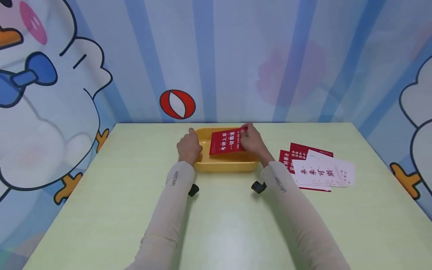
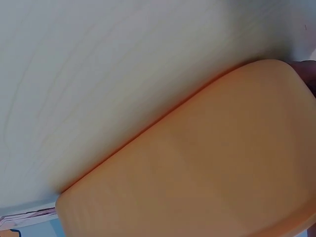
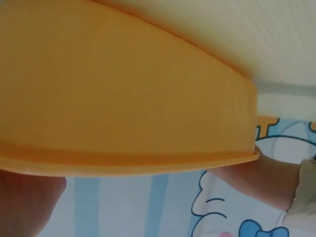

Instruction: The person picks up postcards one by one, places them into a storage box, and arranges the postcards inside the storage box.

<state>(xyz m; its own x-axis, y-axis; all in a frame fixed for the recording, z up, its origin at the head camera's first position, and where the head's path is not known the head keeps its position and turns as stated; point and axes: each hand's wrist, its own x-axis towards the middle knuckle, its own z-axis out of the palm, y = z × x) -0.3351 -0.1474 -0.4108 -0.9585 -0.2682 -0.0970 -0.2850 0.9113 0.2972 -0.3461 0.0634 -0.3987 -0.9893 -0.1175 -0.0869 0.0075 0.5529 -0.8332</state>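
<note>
A yellow plastic basket-like tray (image 1: pixel 226 167) stands near the far edge of the table. At its left end my left hand (image 1: pixel 189 147) grips the rim. My right hand (image 1: pixel 252 141) pinches the right end of a red card (image 1: pixel 224 142) with white Chinese lettering and "YOU CAN DO IT". The card is tilted above the tray's inside, which it partly covers. The tray's outer side wall (image 2: pixel 197 163) fills much of the left wrist view. From the right wrist, the tray (image 3: pixel 138 89) hides the card, and the left hand (image 3: pixel 261 173) shows at its far end.
Several red and white cards (image 1: pixel 317 168) lie overlapped on the table (image 1: pixel 222 232) to the right, beside the right forearm. A patterned blue wall (image 1: pixel 229 63) rises behind the table. Small black devices (image 1: pixel 258 187) sit under both wrists.
</note>
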